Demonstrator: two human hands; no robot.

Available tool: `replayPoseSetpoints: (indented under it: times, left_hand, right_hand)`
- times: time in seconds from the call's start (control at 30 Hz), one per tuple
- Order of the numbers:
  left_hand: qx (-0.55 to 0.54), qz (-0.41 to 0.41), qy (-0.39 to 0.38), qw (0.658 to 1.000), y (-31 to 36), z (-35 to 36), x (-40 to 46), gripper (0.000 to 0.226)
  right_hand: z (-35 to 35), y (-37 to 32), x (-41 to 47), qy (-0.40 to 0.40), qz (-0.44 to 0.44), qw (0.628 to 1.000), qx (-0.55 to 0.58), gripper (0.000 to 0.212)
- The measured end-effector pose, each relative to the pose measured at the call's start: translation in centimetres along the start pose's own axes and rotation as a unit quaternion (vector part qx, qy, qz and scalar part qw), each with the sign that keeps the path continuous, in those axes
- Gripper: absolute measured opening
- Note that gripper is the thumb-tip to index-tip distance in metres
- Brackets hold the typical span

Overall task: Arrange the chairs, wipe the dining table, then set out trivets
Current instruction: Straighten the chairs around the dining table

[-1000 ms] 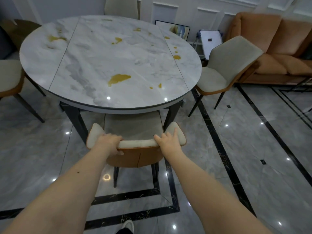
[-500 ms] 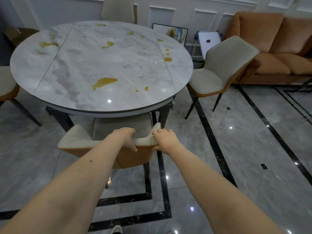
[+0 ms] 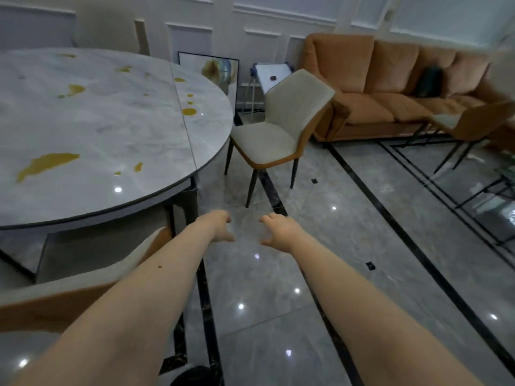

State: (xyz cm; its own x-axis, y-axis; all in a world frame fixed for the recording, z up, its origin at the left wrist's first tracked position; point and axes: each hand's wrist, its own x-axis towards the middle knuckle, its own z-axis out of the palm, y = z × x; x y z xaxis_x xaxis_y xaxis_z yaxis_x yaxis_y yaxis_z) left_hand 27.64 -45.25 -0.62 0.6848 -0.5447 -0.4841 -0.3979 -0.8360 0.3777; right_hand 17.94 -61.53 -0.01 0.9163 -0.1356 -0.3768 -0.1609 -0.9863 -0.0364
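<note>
Left hand (image 3: 220,228): free, fingers loosely curled, nothing in the grip.
Right hand (image 3: 278,231): also free, the grip loose, above the floor (image 3: 362,246).
Next chair (image 3: 281,132): stands turned away, just beside the worktop (image 3: 111,129) edge.
Near chair (image 3: 92,263): its seat is under the worktop.
Advice: take the backrest with both hands, turn it square, slide gently on the glossy tiles.
Worktop: yellow spills (image 3: 46,164) wait for wiping.

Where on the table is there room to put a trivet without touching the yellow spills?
On the table, a bare patch lies mid-top between the big spill and the upper spill. The right edge is crowded with small spots.
</note>
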Motion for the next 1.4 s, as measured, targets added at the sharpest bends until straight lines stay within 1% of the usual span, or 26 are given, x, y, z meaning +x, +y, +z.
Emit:
replayPoseSetpoints:
  times: [0.13,0.23,0.4,0.53,0.67,0.8,0.93,1.03,1.13,1.27,1.4]
  left_hand:
    - [0.012,0.038,-0.002,0.999,5.0,-0.9,5.7,0.058]
    - [0.018,0.046,-0.006,0.999,7.8,-1.9,10.4,0.055]
    - [-0.003,0.065,-0.020,0.998,13.9,-5.7,19.6,0.054]
    - [-0.015,0.096,-0.009,0.995,19.6,-8.8,26.4,0.044]
    - [-0.006,0.120,-0.028,0.992,25.5,-10.0,32.7,0.050]
    - [-0.013,0.137,-0.038,0.990,31.3,-9.9,39.1,0.051]
    - [-0.026,0.134,-0.043,0.990,37.8,-10.1,45.9,0.053]
    - [-0.019,0.131,-0.027,0.991,42.4,-11.2,50.9,0.050]
    - [-0.006,0.123,-0.012,0.992,46.9,-12.9,55.2,0.050]
    - [-0.016,0.106,-0.001,0.994,50.7,-14.8,60.4,0.050]
    - [-0.030,0.081,0.018,0.996,52.8,-16.6,65.9,0.050]
  right_hand:
    - [-1.4,6.5,1.9,0.010,0.027,1.000,0.009,0.061]
    - [-2.6,10.5,4.4,0.005,0.049,0.999,0.020,0.060]
    - [-6.3,18.3,9.6,0.013,0.093,0.995,0.043,0.058]
    - [-9.4,25.1,12.8,0.034,0.127,0.990,0.053,0.058]
    - [-10.8,32.1,15.2,0.043,0.153,0.986,0.055,0.059]
    - [-11.4,39.4,17.9,0.046,0.177,0.980,0.073,0.063]
    - [-12.8,47.8,21.7,0.057,0.176,0.980,0.071,0.065]
    - [-14.8,53.8,24.7,0.067,0.165,0.982,0.067,0.064]
    - [-17.0,59.8,27.5,0.059,0.147,0.986,0.056,0.065]
    - [-19.4,66.2,31.2,0.059,0.130,0.989,0.047,0.065]
    - [-21.0,71.3,36.1,0.054,0.112,0.991,0.057,0.065]
